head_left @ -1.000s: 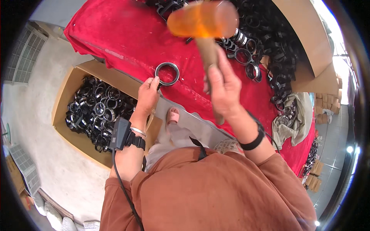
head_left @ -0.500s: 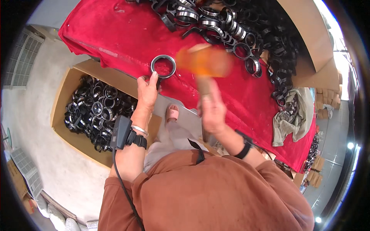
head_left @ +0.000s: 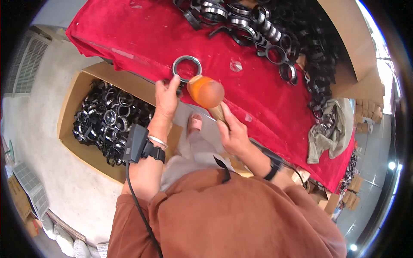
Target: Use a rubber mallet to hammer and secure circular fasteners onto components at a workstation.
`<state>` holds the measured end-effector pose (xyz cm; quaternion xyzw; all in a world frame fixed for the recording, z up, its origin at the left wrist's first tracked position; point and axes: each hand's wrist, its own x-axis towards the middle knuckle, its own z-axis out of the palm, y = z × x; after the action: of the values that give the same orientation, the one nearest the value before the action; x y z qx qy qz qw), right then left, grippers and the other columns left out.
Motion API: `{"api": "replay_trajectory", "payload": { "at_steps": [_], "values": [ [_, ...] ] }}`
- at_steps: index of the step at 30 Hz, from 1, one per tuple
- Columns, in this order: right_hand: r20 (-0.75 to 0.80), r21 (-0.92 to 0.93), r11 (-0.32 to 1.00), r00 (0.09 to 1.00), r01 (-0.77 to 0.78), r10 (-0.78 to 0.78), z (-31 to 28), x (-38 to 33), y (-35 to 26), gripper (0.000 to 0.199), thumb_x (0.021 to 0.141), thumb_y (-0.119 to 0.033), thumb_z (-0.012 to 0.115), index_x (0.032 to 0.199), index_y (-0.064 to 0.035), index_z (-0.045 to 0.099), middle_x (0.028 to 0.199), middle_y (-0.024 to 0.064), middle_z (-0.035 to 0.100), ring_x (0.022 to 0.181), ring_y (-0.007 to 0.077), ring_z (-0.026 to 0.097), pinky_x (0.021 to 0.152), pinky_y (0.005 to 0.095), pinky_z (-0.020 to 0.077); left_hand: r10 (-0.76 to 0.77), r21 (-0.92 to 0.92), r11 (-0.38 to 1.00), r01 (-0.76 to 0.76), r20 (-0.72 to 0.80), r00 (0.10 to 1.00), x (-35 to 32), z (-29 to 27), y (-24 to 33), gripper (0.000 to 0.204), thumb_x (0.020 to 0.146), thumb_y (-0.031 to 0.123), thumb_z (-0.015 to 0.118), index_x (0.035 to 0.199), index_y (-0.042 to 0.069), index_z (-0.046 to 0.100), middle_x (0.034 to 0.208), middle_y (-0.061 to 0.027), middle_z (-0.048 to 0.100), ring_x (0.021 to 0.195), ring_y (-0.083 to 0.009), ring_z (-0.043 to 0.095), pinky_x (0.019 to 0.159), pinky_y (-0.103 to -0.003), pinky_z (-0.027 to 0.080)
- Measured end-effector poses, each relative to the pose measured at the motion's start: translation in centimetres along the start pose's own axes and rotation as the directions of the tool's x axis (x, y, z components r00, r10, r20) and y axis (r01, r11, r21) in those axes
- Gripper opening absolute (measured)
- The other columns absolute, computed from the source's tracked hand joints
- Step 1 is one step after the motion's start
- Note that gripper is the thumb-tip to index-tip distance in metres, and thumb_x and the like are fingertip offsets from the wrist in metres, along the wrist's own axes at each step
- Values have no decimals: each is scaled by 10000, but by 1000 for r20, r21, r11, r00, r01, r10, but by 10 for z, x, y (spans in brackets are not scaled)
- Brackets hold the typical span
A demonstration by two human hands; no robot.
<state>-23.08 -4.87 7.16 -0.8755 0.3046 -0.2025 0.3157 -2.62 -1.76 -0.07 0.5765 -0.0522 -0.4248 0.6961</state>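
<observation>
- Head view: the person's left hand point(head_left: 167, 96) steadies a dark metal ring with a bright inner rim point(head_left: 186, 67), which lies flat on the red cloth-covered bench point(head_left: 129, 34) near its front edge; the fingertips touch the ring's near side, pinching or pressing it, and the grip cannot be told more exactly.
- The right hand point(head_left: 234, 135) is clenched round the wooden handle of an orange-headed mallet point(head_left: 205, 91), whose head hangs just beside the ring, on its near right.
- Handling, as a judgement: the ring looks stiff, fairly heavy for its size and smooth, so it may slide on the cloth; it is best taken by its outer rim, fingers kept off the top face. The mallet head appears soft-faced; the handle is the place to hold it.
- A heap of similar black and silvery rings point(head_left: 275, 38) covers the far right of the bench, well apart from the hands.
- An open brown cardboard box point(head_left: 69, 107) stands on the floor to the left, below the bench, filled with more rings.
- Small brown cartons point(head_left: 365, 112) are stacked at the far right; a grey-green rag point(head_left: 329, 133) lies on the bench's right end.
- No label or sign is legible.
</observation>
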Motion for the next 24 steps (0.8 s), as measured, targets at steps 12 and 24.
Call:
{"api": "replay_trajectory", "payload": {
  "at_steps": [12, 24],
  "values": [
    [136, 5, 978, 969, -207, 205, -22, 8, -17, 462, 892, -99, 484, 1337, -24, 383, 1136, 256, 560, 1030, 328, 592, 864, 363, 462, 47, 94, 995, -44, -36, 998, 4, -5, 3, 477, 848, 284, 623, 1053, -79, 392, 812, -113, 549, 596, -115, 519, 505, -256, 450],
    [214, 97, 989, 972, -115, 92, 10, 101, -31, 459, 904, -222, 479, 1324, -54, 401, 1101, 282, 554, 1018, 394, 565, 831, 390, 472, 13, 55, 998, -6, -112, 994, 5, -1, -8, 546, 822, 267, 655, 1121, -104, 389, 844, -102, 534, 641, -118, 520, 524, -253, 448]
  ]
}}
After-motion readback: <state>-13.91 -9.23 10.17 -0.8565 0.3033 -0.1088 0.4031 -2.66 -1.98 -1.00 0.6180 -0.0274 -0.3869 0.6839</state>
